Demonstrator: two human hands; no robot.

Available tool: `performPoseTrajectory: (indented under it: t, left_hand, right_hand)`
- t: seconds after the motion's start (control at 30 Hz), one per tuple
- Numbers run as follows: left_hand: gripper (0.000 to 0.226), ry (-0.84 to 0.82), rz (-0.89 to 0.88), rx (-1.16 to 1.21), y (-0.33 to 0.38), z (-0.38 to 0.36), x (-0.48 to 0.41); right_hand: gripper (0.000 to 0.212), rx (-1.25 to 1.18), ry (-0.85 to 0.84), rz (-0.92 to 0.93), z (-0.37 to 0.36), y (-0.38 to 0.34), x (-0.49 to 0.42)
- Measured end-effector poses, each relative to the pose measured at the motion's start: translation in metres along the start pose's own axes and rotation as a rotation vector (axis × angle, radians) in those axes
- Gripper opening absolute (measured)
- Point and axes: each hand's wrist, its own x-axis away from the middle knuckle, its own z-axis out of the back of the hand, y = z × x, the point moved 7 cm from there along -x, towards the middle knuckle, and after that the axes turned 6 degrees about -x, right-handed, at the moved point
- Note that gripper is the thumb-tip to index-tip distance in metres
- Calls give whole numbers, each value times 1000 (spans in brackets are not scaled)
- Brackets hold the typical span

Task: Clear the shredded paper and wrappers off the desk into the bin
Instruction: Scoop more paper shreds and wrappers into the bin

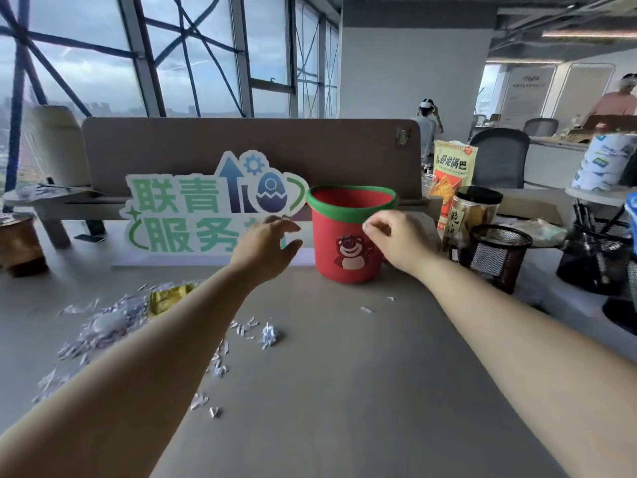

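Observation:
A red bin (pixel 348 250) with a green rim and a bear picture stands on the grey desk (pixel 362 391). My left hand (pixel 267 248) hovers just left of the bin, fingers spread, holding nothing. My right hand (pixel 393 238) is at the bin's right rim with fingertips pinched together; a small pale scrap seems to sit between them. Shredded paper (pixel 103 326) lies scattered over the desk's left side around a yellow wrapper (pixel 169 298). A small crumpled paper ball (pixel 269 334) lies nearer the middle, and a few bits (pixel 366 309) lie in front of the bin.
A white-and-green cut-out sign (pixel 193 212) leans on the brown divider (pixel 251 150) behind. Right of the bin stand a snack bag (pixel 451 181), a jar (pixel 474 215) and two black mesh holders (pixel 496 253), (pixel 596 253). A brown cup (pixel 19 243) stands far left. People stand in the background.

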Motion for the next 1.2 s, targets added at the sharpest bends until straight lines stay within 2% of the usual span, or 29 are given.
performPoseTrajectory:
  t: [0.1,0.2,0.27,0.33,0.47,0.57,0.67,0.8,1.0,1.2]
  left_hand:
    - [46,-210,41,-89,-12,-41,45]
    - [62,-388,36,-177,-12,-73,84]
    - [67,-451,54,-205,-13,-83,100]
    - [63,-446,53,-232,-14,-85,110]
    - [40,-382,-26,-231,-14,-83,117]
    - [36,-385,-35,-198,-19,-83,117]
    - [33,-362,-17,-157,-22,-83,115]
    - [29,-321,-32,-140,-18,-74,116]
    - [24,-368,-49,-214,-23,-48,129]
    - [27,-271,-17,-219,-61,-18,164]
  right_hand:
    - [20,-13,-112,-130,-35,36,35]
    - [44,105,-217,-218,-62,66,72]
    - [54,156,-223,-227,-68,76,86]
    - [62,189,-224,-243,-69,83,88]
    - [76,245,-307,-334,-79,99,89]
    - [72,281,-366,-344,-87,102,90]
    - [64,196,-385,-337,-94,90,89]
    - [53,130,-437,-244,-112,61,94]
    - [47,83,-497,-103,-151,3,111]
    - [59,25,-606,-36,-186,-48,125]
